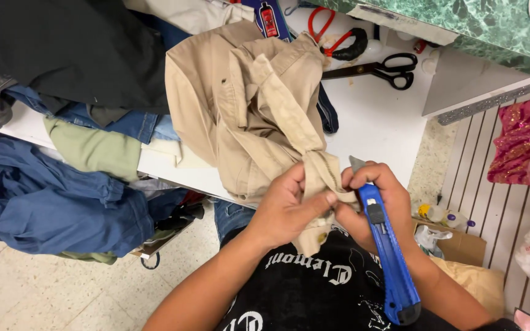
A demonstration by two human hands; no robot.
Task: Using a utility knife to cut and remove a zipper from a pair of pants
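Left hand [286, 208] is pinching the zipper end of the tan pants [246, 104], fingers clenched on the fabric. Right hand [375, 196] is gripping a blue knife [389, 257], blade touching the pants. Pants are hanging off the table [381, 122] edge; black scissors [381, 67] are lying beyond them.
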